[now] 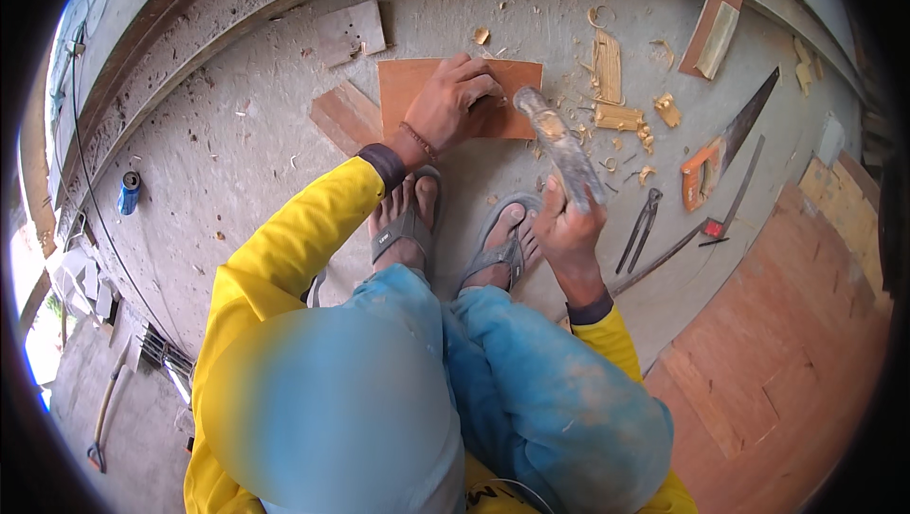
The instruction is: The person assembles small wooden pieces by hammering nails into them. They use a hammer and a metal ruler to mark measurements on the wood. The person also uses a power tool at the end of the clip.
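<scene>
A flat reddish-brown piece of plywood (403, 92) lies on the concrete floor in front of my feet. My left hand (455, 104) rests over its middle, fingers bent and drawn together; whatever they pinch is too small or hidden to make out. In my right hand (571, 229) is a worn grey hammer (561, 146), raised beside the plywood's right end with its round face toward the board. My fingers wrap around it, and part of its handle is hidden. Under the plywood's left side, another brown wood piece (346, 119) sticks out.
Wood shavings (607, 68) lie right of the plywood. Farther right are a handsaw (703, 173), pincers (641, 228), a metal square (713, 228) and a large plywood sheet (758, 324). A blue can (129, 193) stands left, near a dark cable (95, 196).
</scene>
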Demonstrator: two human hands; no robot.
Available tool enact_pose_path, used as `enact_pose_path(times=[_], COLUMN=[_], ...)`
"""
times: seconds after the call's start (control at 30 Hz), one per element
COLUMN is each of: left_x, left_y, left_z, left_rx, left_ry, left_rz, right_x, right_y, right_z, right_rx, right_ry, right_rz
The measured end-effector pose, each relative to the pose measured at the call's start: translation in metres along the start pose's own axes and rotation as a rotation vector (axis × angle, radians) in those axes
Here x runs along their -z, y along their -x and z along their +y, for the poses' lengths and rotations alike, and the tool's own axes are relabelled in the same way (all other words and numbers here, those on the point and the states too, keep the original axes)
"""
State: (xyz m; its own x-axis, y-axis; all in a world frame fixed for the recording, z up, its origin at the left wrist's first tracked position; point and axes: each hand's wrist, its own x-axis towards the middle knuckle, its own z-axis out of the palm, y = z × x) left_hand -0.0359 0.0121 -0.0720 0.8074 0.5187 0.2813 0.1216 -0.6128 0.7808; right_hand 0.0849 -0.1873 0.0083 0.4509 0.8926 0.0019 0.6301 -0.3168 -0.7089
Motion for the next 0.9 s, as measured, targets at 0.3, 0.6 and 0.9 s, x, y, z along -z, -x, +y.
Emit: enact_pose_path(times=[0.3, 0.6, 0.9], left_x=[0.003, 0.001, -0.01], left_y=[0.002, 0.002, 0.009], left_z=[0.0, 0.002, 0.003], left_rx=[0.027, 0.058, 0.249], left_ry=[0.003, -0.055, 0.083], left_rz=[-0.019, -0.009, 0.04], right_x=[0.004, 0.001, -0.005], right_y=[-0.003, -0.008, -0.008], right_z=[-0.002, 0.007, 0.003], right_rx=[0.073, 0.082, -0.094], right_ry=[0.011, 0.094, 0.129], right_rz=[0.006, -0.002, -0.102])
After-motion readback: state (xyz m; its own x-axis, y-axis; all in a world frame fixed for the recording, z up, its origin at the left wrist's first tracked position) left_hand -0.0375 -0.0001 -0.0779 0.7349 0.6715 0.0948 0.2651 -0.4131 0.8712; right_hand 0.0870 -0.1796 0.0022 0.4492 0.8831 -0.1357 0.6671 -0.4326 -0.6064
